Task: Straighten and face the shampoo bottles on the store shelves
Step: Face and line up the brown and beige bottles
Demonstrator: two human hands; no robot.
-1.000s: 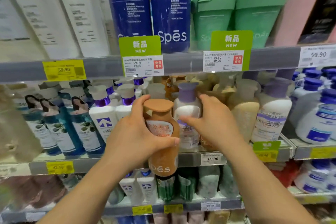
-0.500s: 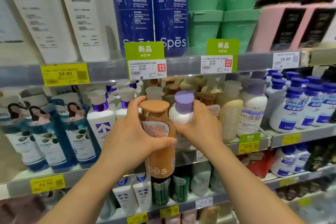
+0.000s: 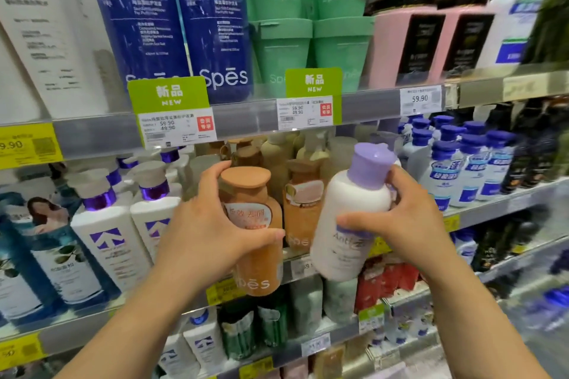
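Note:
My left hand (image 3: 203, 231) grips an orange-brown Spes shampoo bottle (image 3: 255, 258) with a tan cap, held upright in front of the middle shelf (image 3: 492, 209). In my right hand (image 3: 409, 224) is a white bottle with a lilac cap (image 3: 348, 224), tilted with its top leaning right, off the shelf. A second orange bottle (image 3: 303, 209) stands on the shelf between the two held ones. Beige and brown bottles (image 3: 277, 157) fill the row behind.
White bottles with purple collars (image 3: 107, 240) stand to the left, blue-capped white bottles (image 3: 455, 169) to the right. Blue Spes pouches (image 3: 215, 24), green tubs (image 3: 283, 9) and pink boxes (image 3: 409, 40) are on the shelf above. More products sit on lower shelves (image 3: 308, 332).
My right hand has pulled the white lilac-capped bottle out from the shelf and tilted it toward the right. The left hand keeps holding the orange bottle. The view has shifted closer.

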